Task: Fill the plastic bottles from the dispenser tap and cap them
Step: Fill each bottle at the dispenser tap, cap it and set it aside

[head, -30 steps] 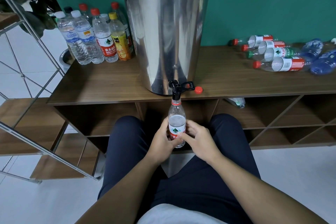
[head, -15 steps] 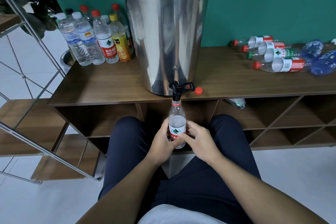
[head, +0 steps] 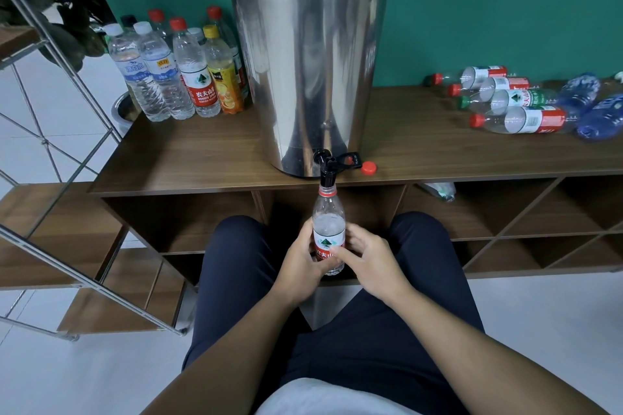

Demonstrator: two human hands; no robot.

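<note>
Both hands gripped one clear plastic bottle (head: pixel 328 229) held upright directly beneath the dispenser tap (head: pixel 327 169), its open neck touching the black spout. The left hand (head: pixel 301 263) wrapped its fingers (head: pixel 312 258) closed around the bottle's lower left side, and the right hand (head: pixel 369 261) curled its fingers (head: pixel 340 251) shut across the red label from the right. The water level stood just above the label. The tap projected from the base of the steel dispenser (head: pixel 308 77), which stood on the wooden surface (head: pixel 202 152). Just right of the tap, a loose red cap (head: pixel 368 168) lay on the surface. Left of the dispenser stood a cluster of upright capped bottles (head: pixel 178 74). Well to the right of the dispenser, several bottles lying on their sides (head: pixel 519 101) were grouped near the wall.
</note>
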